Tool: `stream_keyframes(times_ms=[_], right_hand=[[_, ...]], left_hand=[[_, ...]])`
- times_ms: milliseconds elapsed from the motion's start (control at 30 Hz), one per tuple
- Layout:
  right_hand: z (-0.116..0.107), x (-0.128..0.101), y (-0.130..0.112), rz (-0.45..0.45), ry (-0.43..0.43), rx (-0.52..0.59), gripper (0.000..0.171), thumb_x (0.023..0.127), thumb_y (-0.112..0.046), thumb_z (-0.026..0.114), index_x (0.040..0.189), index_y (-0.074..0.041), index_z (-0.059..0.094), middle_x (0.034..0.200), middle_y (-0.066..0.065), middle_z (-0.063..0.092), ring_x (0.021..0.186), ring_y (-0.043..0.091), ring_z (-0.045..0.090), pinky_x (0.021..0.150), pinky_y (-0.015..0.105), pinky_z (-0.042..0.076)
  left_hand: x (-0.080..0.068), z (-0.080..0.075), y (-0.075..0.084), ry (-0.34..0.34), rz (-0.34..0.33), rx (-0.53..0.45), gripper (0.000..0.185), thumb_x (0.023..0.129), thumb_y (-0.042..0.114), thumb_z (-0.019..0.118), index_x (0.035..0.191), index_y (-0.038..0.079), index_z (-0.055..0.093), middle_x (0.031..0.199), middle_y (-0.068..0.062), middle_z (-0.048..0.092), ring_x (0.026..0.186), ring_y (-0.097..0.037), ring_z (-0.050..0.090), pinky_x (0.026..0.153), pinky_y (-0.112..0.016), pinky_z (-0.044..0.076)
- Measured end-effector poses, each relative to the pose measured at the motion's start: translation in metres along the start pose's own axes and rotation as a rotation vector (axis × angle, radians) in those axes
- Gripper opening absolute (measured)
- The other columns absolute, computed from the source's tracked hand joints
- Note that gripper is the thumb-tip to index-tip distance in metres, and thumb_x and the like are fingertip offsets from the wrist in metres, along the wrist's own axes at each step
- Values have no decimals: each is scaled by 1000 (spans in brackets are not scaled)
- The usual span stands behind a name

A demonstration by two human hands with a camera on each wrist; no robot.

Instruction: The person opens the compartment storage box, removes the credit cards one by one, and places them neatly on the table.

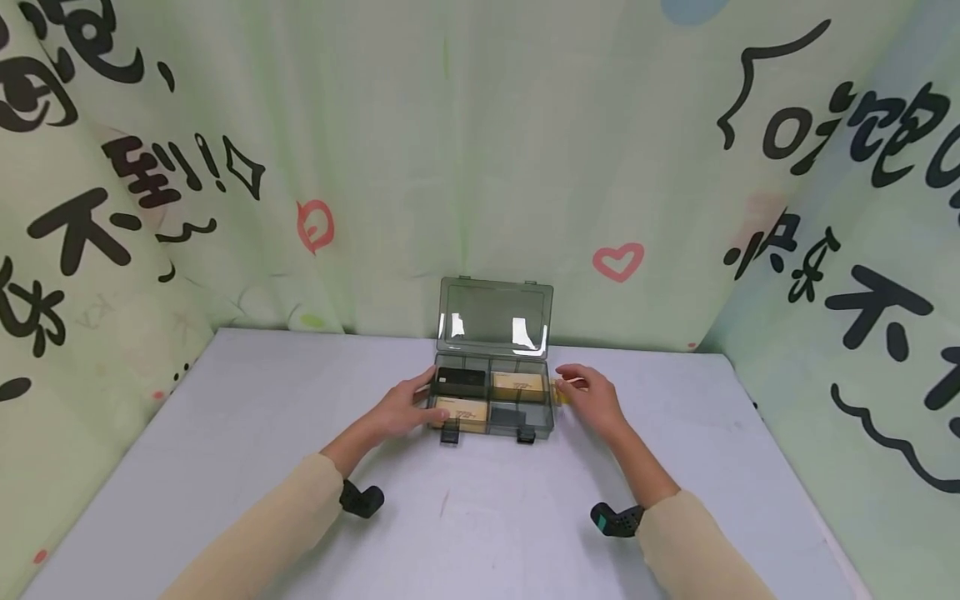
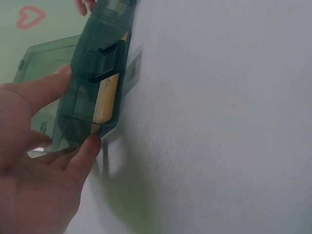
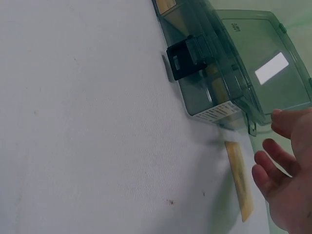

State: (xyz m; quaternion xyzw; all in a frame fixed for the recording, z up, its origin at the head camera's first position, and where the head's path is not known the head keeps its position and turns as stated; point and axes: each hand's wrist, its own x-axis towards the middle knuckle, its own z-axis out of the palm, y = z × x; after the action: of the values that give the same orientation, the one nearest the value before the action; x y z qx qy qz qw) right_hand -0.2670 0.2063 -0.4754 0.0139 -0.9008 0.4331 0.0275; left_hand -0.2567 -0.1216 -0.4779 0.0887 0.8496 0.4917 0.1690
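A transparent grey-green plastic storage box stands on the table with its lid raised at the back. A black block occupies its back left compartment. Pale tan packs lie in the back right and front left compartments. My left hand grips the box's left end, thumb at the upper rim and fingers low at the corner. Beside the right end, my right hand hovers with loosely bent fingers, nothing between them. A narrow yellow strip is on the table close by these fingers.
The white table ends at a pale green printed curtain, which also hangs at both sides. Two dark latches, left and right, hang from the box's front. Each wrist wears a black device, left and right.
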Motion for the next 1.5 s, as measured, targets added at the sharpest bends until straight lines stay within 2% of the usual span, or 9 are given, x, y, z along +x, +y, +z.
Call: stream_keyframes(times_ms=[267,433,733,933,1067,1233,1500], right_hand=[[10,5,-8,20,-85,-1,36,96,-17,59,129,-4,59,133,22,56,120,39,59,95,46,53],[18,6,-13,15,-120,-3,35,95,-18,60,128,-4,60,137,21,53,122,39,58,96,47,52],[26,12,-19,-24,-129,-72,30,95,-14,59,121,-1,64,135,24,50,122,42,54,102,51,47],[29,18,-19,-85,-125,-155,30,95,-15,57,117,2,66,130,28,52,122,42,51,103,54,43],[30,21,-18,-103,-145,-219,32,97,-19,55,120,2,64,130,29,51,123,43,49,104,56,41],[32,23,-18,-82,-173,-263,34,99,-22,52,122,0,62,131,29,50,124,43,48,104,56,41],[34,27,-19,-23,-213,-280,31,100,-23,48,120,-2,61,139,28,39,127,45,46,107,56,38]], left_hand=[[3,0,-1,4,-7,12,88,87,26,73,156,17,18,161,-8,22,144,-32,34,117,-49,30],[3,0,-2,4,-10,7,88,87,26,73,156,17,18,161,-8,22,144,-32,34,117,-50,30],[0,-1,-1,13,-15,11,88,87,25,73,156,17,18,161,-9,22,143,-33,34,116,-50,30],[2,-1,-1,8,-10,23,89,87,27,73,156,16,18,161,-9,23,143,-32,35,117,-50,30],[2,-1,0,8,-22,32,90,86,28,74,156,16,18,161,-9,23,144,-32,34,117,-50,29],[3,-1,0,8,-26,47,91,85,28,74,156,17,18,161,-10,23,143,-32,34,118,-50,28],[3,-1,1,16,-34,47,90,87,28,73,156,19,16,161,-9,22,144,-32,33,118,-50,28]])
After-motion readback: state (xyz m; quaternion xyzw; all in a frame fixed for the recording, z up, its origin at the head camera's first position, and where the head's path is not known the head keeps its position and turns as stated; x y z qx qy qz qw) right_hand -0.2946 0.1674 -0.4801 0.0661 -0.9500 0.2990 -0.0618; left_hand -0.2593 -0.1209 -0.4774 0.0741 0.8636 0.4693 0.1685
